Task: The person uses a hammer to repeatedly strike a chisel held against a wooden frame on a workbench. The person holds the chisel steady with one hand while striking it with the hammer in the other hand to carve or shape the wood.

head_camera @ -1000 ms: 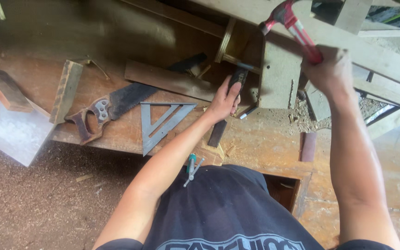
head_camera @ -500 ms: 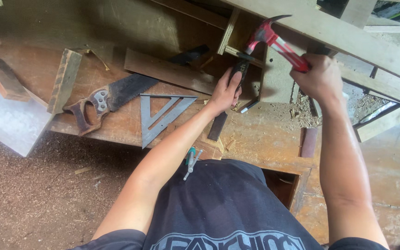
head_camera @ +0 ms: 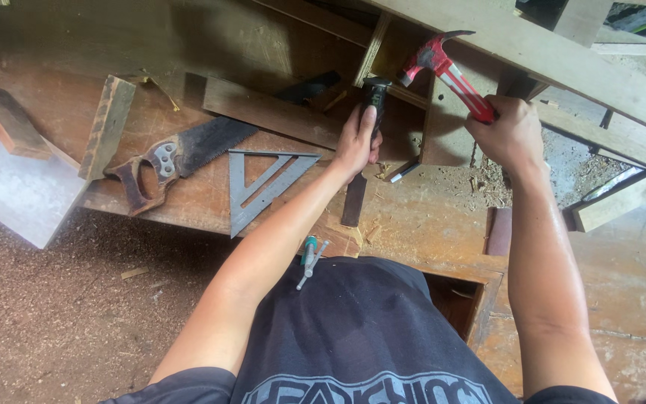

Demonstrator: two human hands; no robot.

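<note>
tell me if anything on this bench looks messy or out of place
Wood chips lie scattered on the workbench below the right hand, which holds the hammer. Nothing looks broken.

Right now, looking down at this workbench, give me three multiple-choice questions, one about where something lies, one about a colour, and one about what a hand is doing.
1. Where does the metal triangle square lie?
A. just right of the handsaw on the bench
B. on the sawdust floor
C. on top of the hammer

2. What colour is the handle of the hammer?
A. blue
B. red with a pale stripe
C. green

3. What is the left hand doing?
A. resting open on the bench
B. gripping the saw's handle
C. gripping a dark-handled chisel upright

Answers:
1 A, the square lies flat beside the saw blade.
2 B, the grip in the right hand is red.
3 C, its fingers wrap the chisel's handle.
</note>
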